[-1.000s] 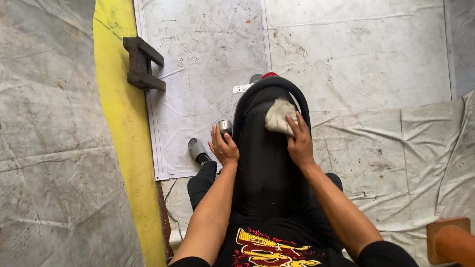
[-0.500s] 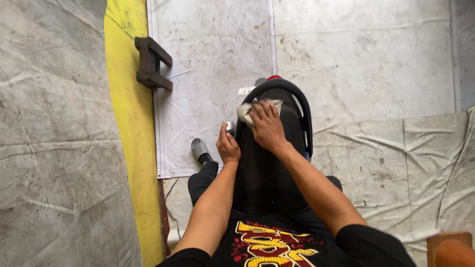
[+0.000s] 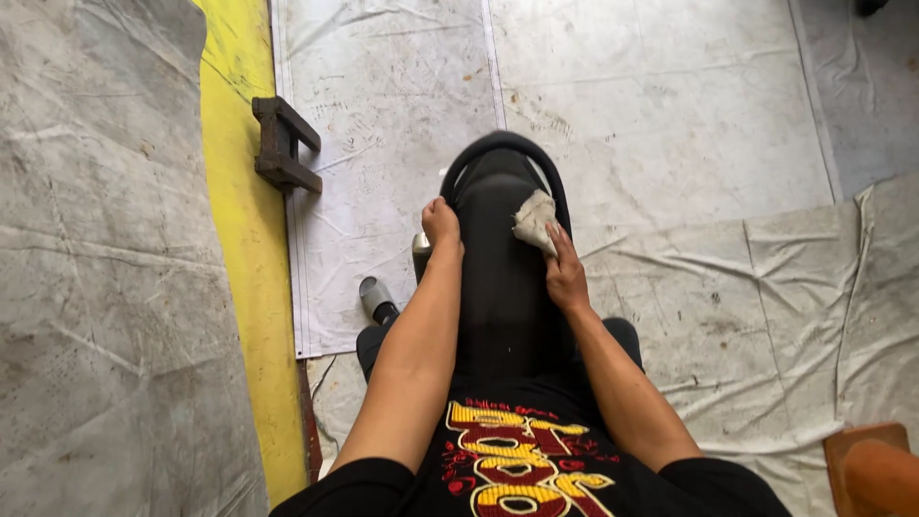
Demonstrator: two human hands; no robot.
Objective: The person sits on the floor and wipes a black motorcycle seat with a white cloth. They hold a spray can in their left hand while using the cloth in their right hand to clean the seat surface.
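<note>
Grey-white tarpaulin floor sheets (image 3: 661,115) cover the far and right ground, open room there; yellow painted strip (image 3: 244,287) and dark metal bracket (image 3: 283,144) at left. Long black padded seat (image 3: 503,287), probably a motorcycle's, stands centre: stiff, bulky, smooth, best gripped at its rim. Left hand (image 3: 440,225) clasps the seat's left edge. Right hand (image 3: 565,278) pins a soft crumpled white rag (image 3: 534,218) on the right side with closed fingers.

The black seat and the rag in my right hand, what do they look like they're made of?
Black seat: looks like smooth vinyl or leather-like covering, with a dull sheen and no visible weave; which one can't be told. Rag: soft off-white cloth, crumpled into folds under the right hand, probably cotton.
</note>
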